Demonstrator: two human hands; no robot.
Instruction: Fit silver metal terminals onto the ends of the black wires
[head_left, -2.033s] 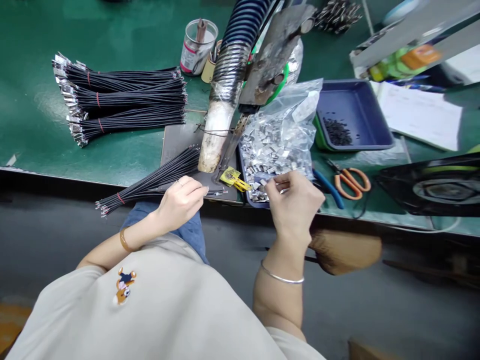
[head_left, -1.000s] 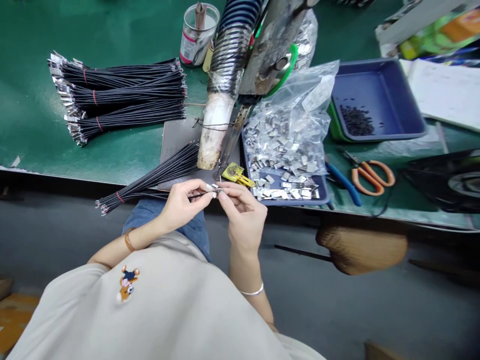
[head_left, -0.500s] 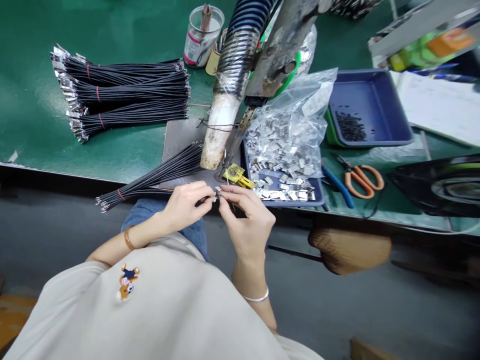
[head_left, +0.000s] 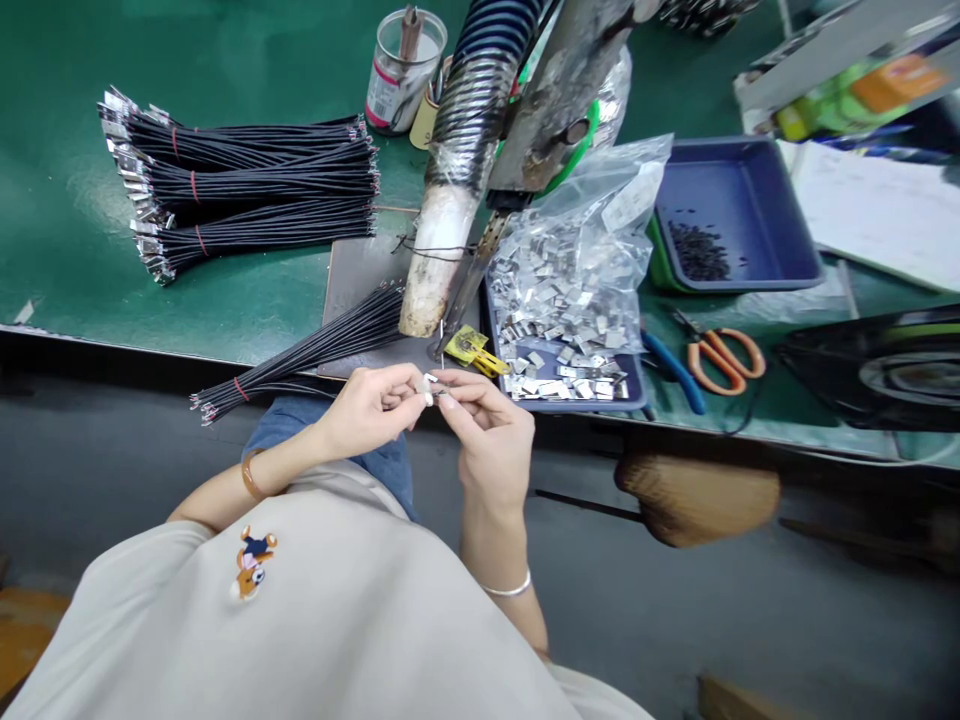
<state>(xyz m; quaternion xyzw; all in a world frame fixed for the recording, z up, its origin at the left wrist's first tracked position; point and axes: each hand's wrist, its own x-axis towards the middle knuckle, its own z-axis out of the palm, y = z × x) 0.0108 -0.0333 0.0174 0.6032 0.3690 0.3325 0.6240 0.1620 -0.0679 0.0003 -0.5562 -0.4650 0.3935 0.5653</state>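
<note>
My left hand (head_left: 375, 405) is closed in a pinch on a small silvery-white connector piece (head_left: 429, 388), just off the table's front edge. Facing it, my right hand (head_left: 495, 430) pinches a small dark part whose kind I cannot make out; the fingertips of both hands nearly meet. Left of them, a tied bundle of black cables (head_left: 322, 340) lies across a brown mat (head_left: 349, 265) and juts over the edge. A blue tray (head_left: 634, 390) of small metal connector shells (head_left: 559, 290), partly in a clear bag, stands right of my hands. Beside it lies a yellow piece (head_left: 476, 352).
A suction hose (head_left: 442, 230) and a metal arm (head_left: 540, 130) hang above my hands. Several tied cable bundles (head_left: 247, 185) lie at the left. To the right are orange-handled cutters (head_left: 724, 358), a blue-handled tool (head_left: 675, 375) and a blue bin (head_left: 780, 220) with small black parts.
My right hand has shifted slightly left and its wrist has turned a little. The small piece between my fingertips now shows whiter and more clearly.
</note>
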